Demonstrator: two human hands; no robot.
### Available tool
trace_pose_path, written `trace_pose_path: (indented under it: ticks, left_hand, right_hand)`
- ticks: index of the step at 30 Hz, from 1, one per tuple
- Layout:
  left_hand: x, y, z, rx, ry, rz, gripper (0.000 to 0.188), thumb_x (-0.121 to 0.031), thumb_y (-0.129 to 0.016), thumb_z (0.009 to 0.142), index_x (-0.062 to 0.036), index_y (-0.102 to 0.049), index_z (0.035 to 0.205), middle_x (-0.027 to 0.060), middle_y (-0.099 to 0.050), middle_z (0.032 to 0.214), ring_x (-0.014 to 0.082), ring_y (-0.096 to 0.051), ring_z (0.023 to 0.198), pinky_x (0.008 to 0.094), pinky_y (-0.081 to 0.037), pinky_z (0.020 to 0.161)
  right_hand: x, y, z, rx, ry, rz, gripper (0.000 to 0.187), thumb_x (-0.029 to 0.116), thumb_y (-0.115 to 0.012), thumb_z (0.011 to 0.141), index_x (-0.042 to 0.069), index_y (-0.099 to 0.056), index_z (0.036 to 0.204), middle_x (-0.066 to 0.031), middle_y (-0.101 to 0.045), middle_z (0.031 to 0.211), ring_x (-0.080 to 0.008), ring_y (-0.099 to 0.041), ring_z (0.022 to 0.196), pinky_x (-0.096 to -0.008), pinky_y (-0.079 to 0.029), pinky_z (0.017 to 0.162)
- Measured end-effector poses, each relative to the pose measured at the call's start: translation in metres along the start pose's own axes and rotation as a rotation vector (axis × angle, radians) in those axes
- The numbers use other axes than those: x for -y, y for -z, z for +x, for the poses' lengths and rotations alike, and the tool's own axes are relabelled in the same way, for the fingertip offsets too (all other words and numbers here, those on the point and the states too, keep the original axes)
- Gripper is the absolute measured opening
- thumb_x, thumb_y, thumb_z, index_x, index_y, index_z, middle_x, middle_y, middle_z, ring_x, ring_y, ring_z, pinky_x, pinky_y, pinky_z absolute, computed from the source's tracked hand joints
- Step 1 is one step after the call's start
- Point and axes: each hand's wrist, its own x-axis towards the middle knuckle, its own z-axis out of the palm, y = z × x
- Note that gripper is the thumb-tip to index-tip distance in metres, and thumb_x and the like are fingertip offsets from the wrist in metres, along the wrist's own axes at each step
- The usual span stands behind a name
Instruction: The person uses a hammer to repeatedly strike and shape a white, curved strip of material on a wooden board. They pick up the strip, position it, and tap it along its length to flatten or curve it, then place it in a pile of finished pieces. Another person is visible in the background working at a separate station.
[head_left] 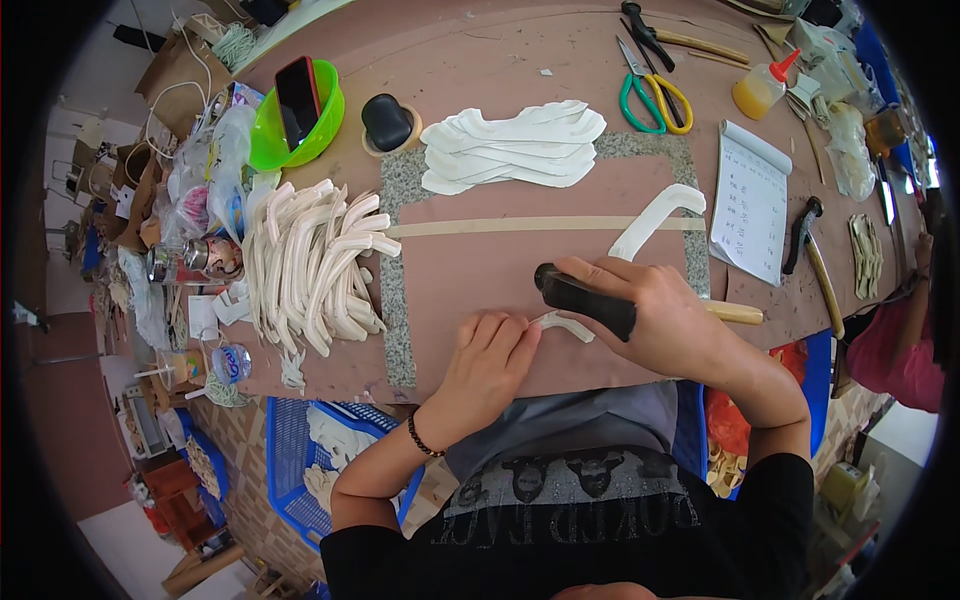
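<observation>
My right hand is wrapped round a hammer with a dark head, its wooden handle jutting out to the right. The head hovers over or rests on the work; which one I cannot tell. My left hand pinches the end of a small white curved strip on the brown work surface, beside the hammer head. Past my right hand lies a larger white bent piece. A stack of flat white cut pieces lies farther back. To the left are many cream folded strips in a pile.
Scissors, another hammer and a glue bottle lie at the back right. Nearer are a notepad and a further hammer. A green bowl holds a phone. Below the table stands a blue basket. Another person is at right.
</observation>
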Motion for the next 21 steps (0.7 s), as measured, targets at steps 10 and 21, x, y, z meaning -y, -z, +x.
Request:
trace_pose_path:
  ticks: [10, 21]
  left_hand:
    - [0.002, 0.002, -0.013, -0.025, 0.084, -0.045, 0.040, -0.001, -0.066, 0.077, 0.0015, -0.069, 0.117, 0.0094, -0.061, 0.108, 0.0281, -0.059, 0.103, 0.0424, -0.041, 0.089]
    - [0.001, 0.006, -0.030, -0.089, 0.147, -0.071, 0.036, -0.007, -0.064, 0.081, 0.0054, -0.069, 0.114, 0.0108, -0.061, 0.107, 0.0279, -0.059, 0.104, 0.0405, -0.041, 0.089]
  right_hand:
    - [0.010, -0.003, -0.002, 0.055, 0.073, 0.057, 0.053, 0.009, -0.070, 0.082, 0.006, -0.062, 0.133, -0.0149, -0.071, 0.099, -0.0373, -0.070, 0.075, -0.0434, -0.057, 0.062]
    - [0.025, -0.002, 0.014, 0.270, -0.140, 0.047, 0.041, 0.015, -0.078, 0.088, 0.004, -0.069, 0.127, -0.0173, -0.073, 0.113, -0.0403, -0.070, 0.094, -0.0428, -0.058, 0.079]
